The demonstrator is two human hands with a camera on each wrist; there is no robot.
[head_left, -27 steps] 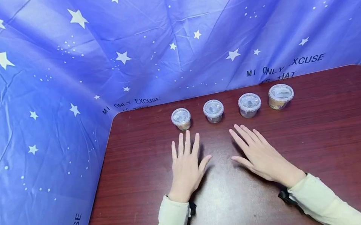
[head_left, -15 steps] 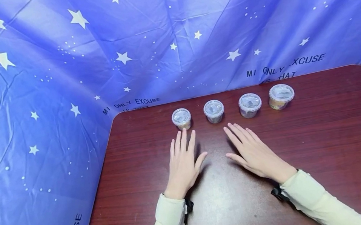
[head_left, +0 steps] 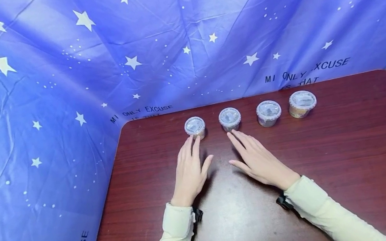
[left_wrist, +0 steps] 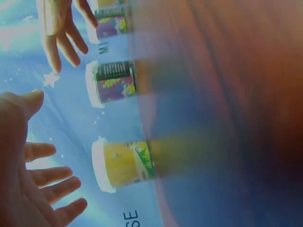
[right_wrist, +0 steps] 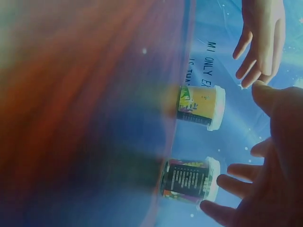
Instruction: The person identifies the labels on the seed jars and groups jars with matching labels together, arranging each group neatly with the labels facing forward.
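Several small lidded tubs stand in a row along the back of the table. My left hand (head_left: 188, 174) has its fingers extended, with fingertips right at the front of the leftmost tub (head_left: 194, 125); in the left wrist view this tub (left_wrist: 125, 163) has a yellow label and a white lid. Fingers stretched forward, my right hand (head_left: 262, 163) reaches to the front of the second tub (head_left: 229, 118). The right wrist view shows that tub (right_wrist: 184, 180) with a black, purple-edged label, close to the fingertips. Neither hand grips anything.
Further right along the same row are a third tub (head_left: 269, 112) and a slightly larger-looking fourth tub (head_left: 302, 103). A dark red wooden table (head_left: 357, 147) lies under everything. Behind and to the left hangs a blue star-print cloth (head_left: 166, 26), meeting the table's back edge.
Both hands have moved left and forward, the right hand farther, arriving in front of the second tub. The left hand's fingers have drawn closer together. The tubs stay where they were.
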